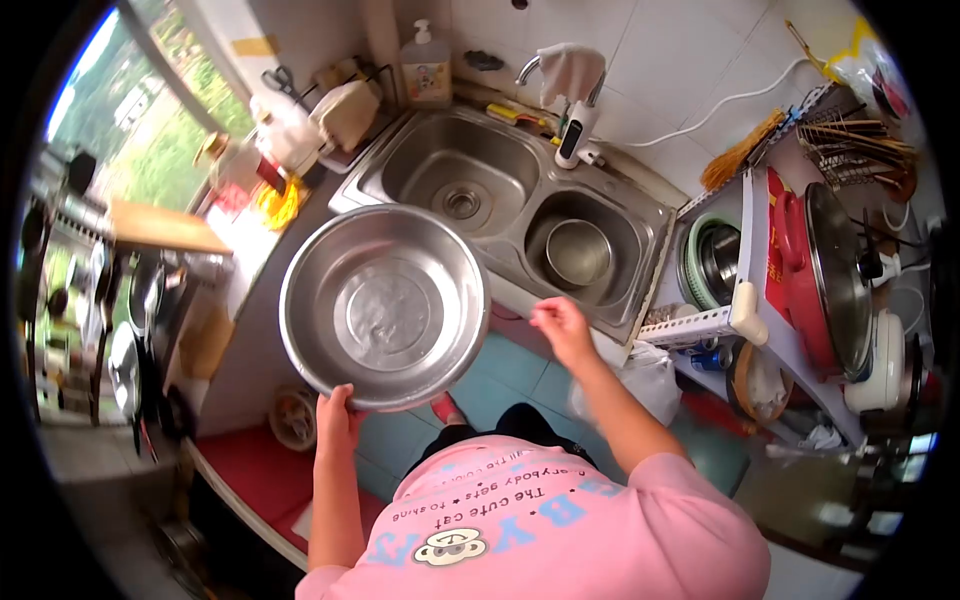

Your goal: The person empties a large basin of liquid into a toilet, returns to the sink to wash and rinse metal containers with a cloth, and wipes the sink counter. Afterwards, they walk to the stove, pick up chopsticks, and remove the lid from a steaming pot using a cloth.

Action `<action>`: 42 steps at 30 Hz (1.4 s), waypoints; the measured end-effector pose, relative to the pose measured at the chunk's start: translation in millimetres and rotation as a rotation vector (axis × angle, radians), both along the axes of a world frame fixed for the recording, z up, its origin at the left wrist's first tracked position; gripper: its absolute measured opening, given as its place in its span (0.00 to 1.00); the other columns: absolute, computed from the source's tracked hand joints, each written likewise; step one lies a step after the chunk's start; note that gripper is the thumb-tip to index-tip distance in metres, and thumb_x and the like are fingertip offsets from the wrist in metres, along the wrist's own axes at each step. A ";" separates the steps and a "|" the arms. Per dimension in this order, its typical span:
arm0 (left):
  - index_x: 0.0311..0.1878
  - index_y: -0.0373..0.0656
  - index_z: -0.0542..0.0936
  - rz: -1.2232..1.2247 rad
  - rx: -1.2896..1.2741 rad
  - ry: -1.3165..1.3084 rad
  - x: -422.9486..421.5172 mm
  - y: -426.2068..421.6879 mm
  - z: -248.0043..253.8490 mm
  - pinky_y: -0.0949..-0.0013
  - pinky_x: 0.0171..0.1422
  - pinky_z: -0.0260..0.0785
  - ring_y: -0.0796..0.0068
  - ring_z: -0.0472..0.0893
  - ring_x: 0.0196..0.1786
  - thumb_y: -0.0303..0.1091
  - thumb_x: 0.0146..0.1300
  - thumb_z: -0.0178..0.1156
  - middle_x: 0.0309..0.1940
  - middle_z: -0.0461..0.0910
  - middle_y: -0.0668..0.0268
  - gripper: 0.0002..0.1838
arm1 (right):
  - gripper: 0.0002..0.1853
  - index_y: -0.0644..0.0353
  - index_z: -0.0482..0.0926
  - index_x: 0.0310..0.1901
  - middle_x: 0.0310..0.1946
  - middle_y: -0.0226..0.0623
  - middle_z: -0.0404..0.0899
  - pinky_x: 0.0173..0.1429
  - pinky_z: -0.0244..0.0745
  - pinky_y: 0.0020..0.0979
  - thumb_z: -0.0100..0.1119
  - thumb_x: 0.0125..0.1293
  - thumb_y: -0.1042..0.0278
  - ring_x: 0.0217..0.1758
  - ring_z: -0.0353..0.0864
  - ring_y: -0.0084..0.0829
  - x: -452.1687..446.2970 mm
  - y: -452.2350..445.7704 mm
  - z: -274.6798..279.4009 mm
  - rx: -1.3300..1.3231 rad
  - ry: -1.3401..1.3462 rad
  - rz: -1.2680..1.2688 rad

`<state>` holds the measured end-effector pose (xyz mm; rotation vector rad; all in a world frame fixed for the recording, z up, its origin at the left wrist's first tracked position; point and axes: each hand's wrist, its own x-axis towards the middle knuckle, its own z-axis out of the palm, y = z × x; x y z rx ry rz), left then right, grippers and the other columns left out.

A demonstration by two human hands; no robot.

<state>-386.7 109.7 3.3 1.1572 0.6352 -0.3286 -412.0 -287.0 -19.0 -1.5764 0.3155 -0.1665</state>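
Note:
A wide, round stainless steel basin [310, 290] is held at its near rim by my left hand [338, 408], thumb over the edge. The basin is tilted toward me, and its bottom looks wet and shiny. It hangs in front of the double sink and covers part of the counter edge. To the right of the basin, apart from it, my right hand [562, 326] is raised with its fingers loosely curled in and nothing visible in them. Beyond that hand, a smaller metal bowl [579, 252] sits in the right compartment of the sink [520, 225].
A faucet [578, 130] with a cloth [570, 75] draped over it stands behind the sink. A pump bottle [426, 65] is at the back left. On the right, a rack [700, 325] holds bowls and a red lidded pan [800, 270]. A window lies left.

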 end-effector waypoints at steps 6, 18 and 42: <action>0.55 0.35 0.70 -0.332 0.018 0.004 181.7 -36.8 -8.3 0.61 0.42 0.83 0.63 0.83 0.44 0.28 0.61 0.52 0.45 0.78 0.57 0.19 | 0.22 0.65 0.72 0.55 0.45 0.37 0.79 0.47 0.74 0.27 0.65 0.63 0.65 0.43 0.77 0.24 6.9 -89.9 -94.8 -0.157 0.311 -0.441; 0.50 0.26 0.69 -0.606 0.023 0.074 377.7 -139.6 -101.0 0.55 0.47 0.79 0.57 0.81 0.44 0.27 0.58 0.54 0.45 0.76 0.52 0.19 | 0.26 0.64 0.75 0.55 0.47 0.47 0.82 0.53 0.76 0.35 0.68 0.59 0.59 0.48 0.83 0.38 77.0 -143.6 -158.7 -0.415 0.541 -0.667; 0.64 0.35 0.68 -0.847 1.049 -1.366 377.0 -243.7 -90.1 0.55 0.67 0.65 0.47 0.72 0.63 0.24 0.50 0.66 0.58 0.73 0.49 0.35 | 0.18 0.63 0.78 0.47 0.37 0.44 0.82 0.43 0.80 0.35 0.69 0.56 0.68 0.37 0.84 0.37 116.7 -103.7 -148.5 -0.460 0.481 -0.706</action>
